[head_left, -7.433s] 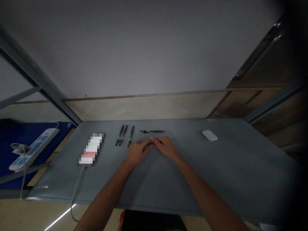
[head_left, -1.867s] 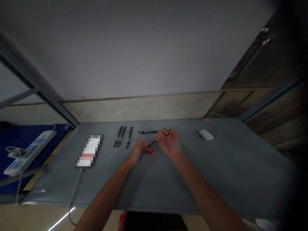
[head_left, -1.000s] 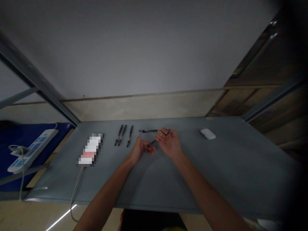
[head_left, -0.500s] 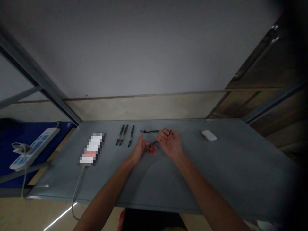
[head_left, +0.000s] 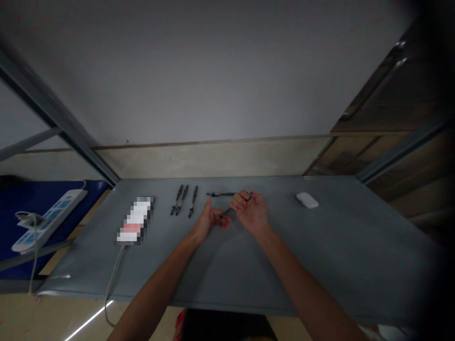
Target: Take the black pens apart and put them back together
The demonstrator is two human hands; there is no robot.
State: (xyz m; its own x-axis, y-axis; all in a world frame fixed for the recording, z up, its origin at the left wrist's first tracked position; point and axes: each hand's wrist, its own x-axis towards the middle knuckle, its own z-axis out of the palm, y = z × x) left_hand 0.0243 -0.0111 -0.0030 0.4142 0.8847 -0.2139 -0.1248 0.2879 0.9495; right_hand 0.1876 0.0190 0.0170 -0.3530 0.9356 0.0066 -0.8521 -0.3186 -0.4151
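Note:
A slim dark pen (head_left: pixel 224 214) is held at a slant between both hands above the grey table. My right hand (head_left: pixel 251 213) is closed round its upper end, fingers curled with the palm turned partly up. At the lower end, my left hand (head_left: pixel 206 221) has its fingers bent about the pen while its thumb sticks up clear of it; the exact grip is partly hidden. Just behind the hands lies another pen (head_left: pixel 220 193) placed sideways, its right end covered by my right fingers. Left of it, a single pen (head_left: pixel 193 201) and a pair of pens (head_left: pixel 179 200) lie pointing away from me.
On the grey table (head_left: pixel 227 279), a phone (head_left: pixel 135 220) with a cable lies at left and a small white case (head_left: pixel 307 200) at right. A white power strip (head_left: pixel 50 220) rests on a blue surface beyond the left edge. The wall (head_left: pixel 213 85) rises behind.
Both hands keep nearly the same pose on the pen. The whole view has shifted very slightly; the things on the table stay where they were.

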